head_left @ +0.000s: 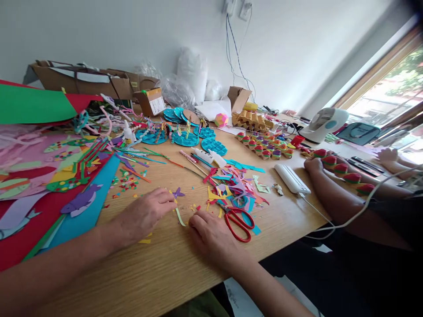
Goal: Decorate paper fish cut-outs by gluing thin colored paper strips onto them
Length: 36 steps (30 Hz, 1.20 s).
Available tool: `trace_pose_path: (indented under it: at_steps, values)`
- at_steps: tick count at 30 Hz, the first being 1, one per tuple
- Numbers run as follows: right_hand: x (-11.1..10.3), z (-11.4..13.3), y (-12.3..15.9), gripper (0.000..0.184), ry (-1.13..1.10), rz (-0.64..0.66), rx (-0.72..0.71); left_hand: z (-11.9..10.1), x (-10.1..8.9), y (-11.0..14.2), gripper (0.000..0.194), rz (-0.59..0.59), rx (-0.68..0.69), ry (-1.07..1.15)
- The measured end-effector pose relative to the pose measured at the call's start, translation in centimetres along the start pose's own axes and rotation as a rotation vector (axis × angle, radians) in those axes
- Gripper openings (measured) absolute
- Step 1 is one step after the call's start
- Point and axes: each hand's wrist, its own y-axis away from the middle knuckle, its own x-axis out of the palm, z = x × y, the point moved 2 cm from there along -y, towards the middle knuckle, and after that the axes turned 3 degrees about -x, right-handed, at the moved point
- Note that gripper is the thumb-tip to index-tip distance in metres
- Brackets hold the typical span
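In the head view, the pale green strip (179,217) lies at lower centre, between both hands. The left hand (147,215) is loosely curled at centre left, the right hand (211,237) half-closed at lower centre; whether either grips anything, I cannot tell. Red-handled scissors (240,223) lie just right.

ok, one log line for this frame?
left hand: near pale green strip, grip unclear | right hand: near strip's lower end, grip unclear | red-handled scissors: beside right hand | co-worker's hand: at painted cups
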Motion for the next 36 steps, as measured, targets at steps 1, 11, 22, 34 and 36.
trace_pose_path:
  at_steps: [1, 11, 22, 34, 36]
  values:
    - [-0.1, 0.0, -0.1, 0.011, -0.026, -0.004, 0.014, 0.6, -0.2, 0.0, 0.038, -0.009, 0.018, -0.019]
    - [-0.7, -0.3, -0.5, 0.008, -0.131, 0.025, 0.078, 2.5, 0.3, 0.4, 0.033, 0.060, 0.231, -0.248]
    - [-1.2, -0.7, -0.5, 0.011, -0.179, -0.003, 0.095, 2.9, 1.2, 0.1, 0.029, 0.040, 0.257, -0.269]
    - [-1.9, -1.4, -0.8, 0.015, -0.242, -0.044, 0.061, 2.8, 1.1, 0.1, 0.026, 0.049, 0.262, -0.294]
    - [-2.0, -1.7, -1.0, 0.016, -0.262, -0.074, 0.054, 3.0, 1.2, 0.1, 0.026, 0.047, 0.272, -0.303]
